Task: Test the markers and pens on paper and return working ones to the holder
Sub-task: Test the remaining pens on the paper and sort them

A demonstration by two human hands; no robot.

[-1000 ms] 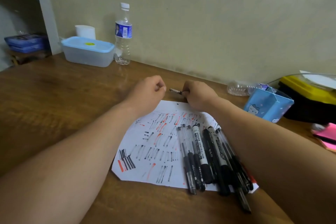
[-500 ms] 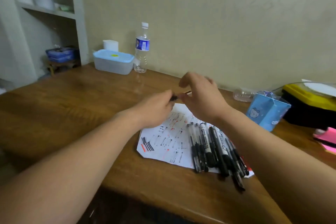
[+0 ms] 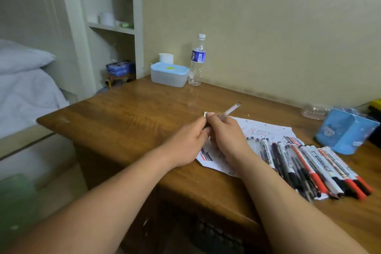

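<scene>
Over on the far left a pillow (image 3: pixel 24 57) is lying on a bed, and beside it a wall shelf (image 3: pixel 111 28) is sitting in its recess. Moving right along the back of the wooden table (image 3: pixel 127 113), a clear box with a blue lid (image 3: pixel 169 74) is standing against the wall. A water bottle (image 3: pixel 198 62) is standing upright just to its right.

Now the action, mid-table: both hands are coming together over the left edge of the paper (image 3: pixel 274 130). The left hand (image 3: pixel 189 140) is curling its fingers in against the right, pinching the dark near end of the pen (image 3: pixel 232 109). The right hand (image 3: pixel 226 134) is wrapping its fingers round the barrel. The pen's pale shaft is poking out beyond the knuckles and angling up toward the far right, clear of the sheet.

The paper is lying flat, covered in short black and red test strokes. On its right half a row of markers and pens (image 3: pixel 309 167) is lying side by side, black and red ends pointing near-right. Further right the blue holder (image 3: pixel 346 132) is standing near the wall, apart from the row.
</scene>
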